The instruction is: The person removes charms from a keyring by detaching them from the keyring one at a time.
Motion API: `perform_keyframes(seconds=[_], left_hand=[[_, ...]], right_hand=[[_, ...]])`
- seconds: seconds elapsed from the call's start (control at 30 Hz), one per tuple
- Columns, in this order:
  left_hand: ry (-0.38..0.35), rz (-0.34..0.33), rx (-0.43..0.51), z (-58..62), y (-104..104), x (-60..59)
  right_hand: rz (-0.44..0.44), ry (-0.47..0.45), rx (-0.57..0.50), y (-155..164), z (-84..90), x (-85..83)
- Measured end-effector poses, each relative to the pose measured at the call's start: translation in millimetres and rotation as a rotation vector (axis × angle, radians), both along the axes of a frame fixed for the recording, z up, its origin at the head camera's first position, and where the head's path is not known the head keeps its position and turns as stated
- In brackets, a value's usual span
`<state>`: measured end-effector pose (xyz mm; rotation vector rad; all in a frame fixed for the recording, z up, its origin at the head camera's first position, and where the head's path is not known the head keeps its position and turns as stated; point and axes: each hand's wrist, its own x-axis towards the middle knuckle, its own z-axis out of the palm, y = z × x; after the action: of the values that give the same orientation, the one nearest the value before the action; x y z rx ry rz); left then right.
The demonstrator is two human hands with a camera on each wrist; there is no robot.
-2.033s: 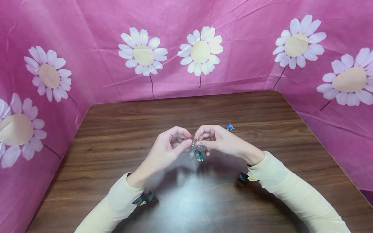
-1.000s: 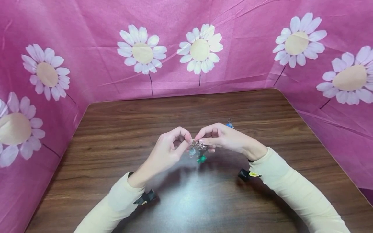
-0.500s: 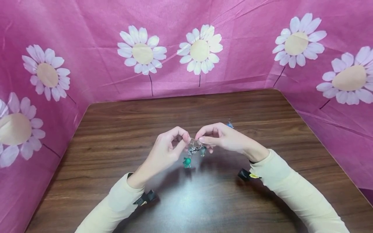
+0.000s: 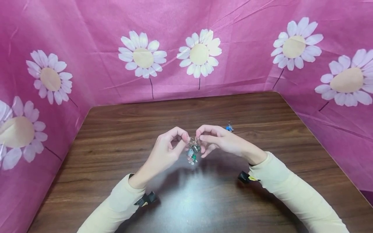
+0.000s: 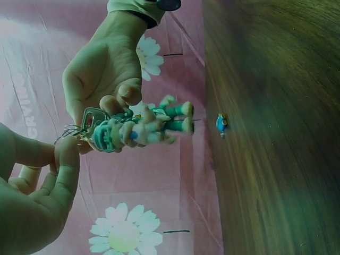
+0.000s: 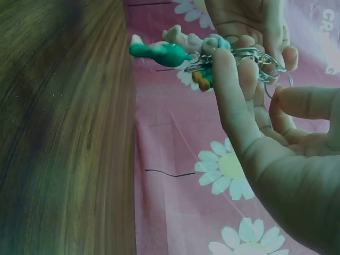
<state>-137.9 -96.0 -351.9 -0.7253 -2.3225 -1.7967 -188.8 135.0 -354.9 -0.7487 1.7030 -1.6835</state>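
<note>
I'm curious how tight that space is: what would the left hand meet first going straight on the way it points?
Beyond the metal rings it pinches, the left hand would probably meet the right hand, just opposite in the head view. Exact depth is hard to judge.

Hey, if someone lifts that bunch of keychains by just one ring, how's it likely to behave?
The bunch of keychains will probably swing floppily, since its figures dangle from metal rings. The rings overlap, so they may snag or tangle. The green figure looks smooth and solid, so it should likely stay stiff itself.
</note>
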Motion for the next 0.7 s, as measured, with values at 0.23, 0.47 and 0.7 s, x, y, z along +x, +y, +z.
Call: perform_keyframes(seconds=[0.23,0.47,0.7], left_hand=[[0.007,-0.005,0.018,-0.7,-1.5,-0.1],[0.063,0.004,0.014,0.4,-2.2,-0.2],[0.057,0.003,0.007,-1.1,-3.5,-0.7]], right_hand=[[-0.028,0.043,-0.02,-0.5,-1.0,0.1],[0.028,0.153,0.01,-1.1,-2.6,0.1],[-0.048,0.289,0.063,-5.1,-3.2,2.3]])
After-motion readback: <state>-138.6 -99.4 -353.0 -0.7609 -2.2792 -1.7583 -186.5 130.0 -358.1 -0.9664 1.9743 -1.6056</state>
